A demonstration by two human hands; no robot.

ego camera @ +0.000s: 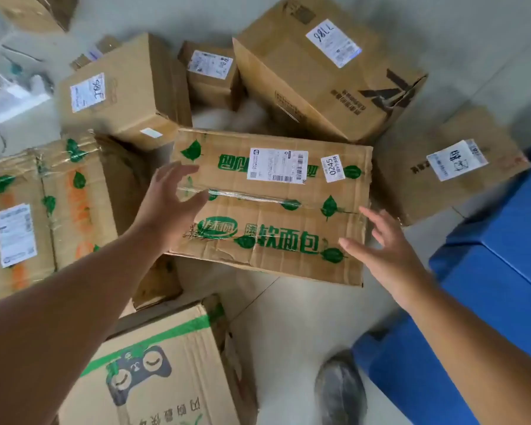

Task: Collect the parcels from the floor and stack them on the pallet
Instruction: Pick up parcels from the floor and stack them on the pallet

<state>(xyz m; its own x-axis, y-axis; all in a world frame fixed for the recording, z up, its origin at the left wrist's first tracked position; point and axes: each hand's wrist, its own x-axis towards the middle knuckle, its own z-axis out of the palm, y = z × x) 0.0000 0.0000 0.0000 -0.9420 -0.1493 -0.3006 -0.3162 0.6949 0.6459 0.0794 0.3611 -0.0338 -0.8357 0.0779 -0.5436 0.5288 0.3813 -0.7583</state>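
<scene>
Nearest: carton with green stripe and dark gamepad-face print [154,363] at bottom centre, on the floor [288,317]. Grey shoe toe [339,391] just right of it, beside the blue pallet [488,286] filling the lower right edge.

Both forearms reaching forward over the pile. Left hand [169,204] above the left end of the green-leaf bread carton [276,207], fingers [181,173] spread and straight, gripping nothing; contact with the lid not certain. Right hand [383,250] at the carton's right end, fingers [371,216] spread and relaxed, also gripping nothing, thumb over the near right corner.

Bread carton flat on the floor at centre, taped along the lid seam, white shipping label and small "0245" sticker on top, near edge dented.

Left: taped carton with orange and green print [43,216], white label on top.
Right: carton with handwritten label [448,170], touching the pallet edge.

Farther back: tilted carton labelled "98JF" [120,90], small labelled box [210,72] behind the centre, large tilted carton labelled "98LL" [325,69]. White plastic bag [16,93] at far left, blurred.
</scene>
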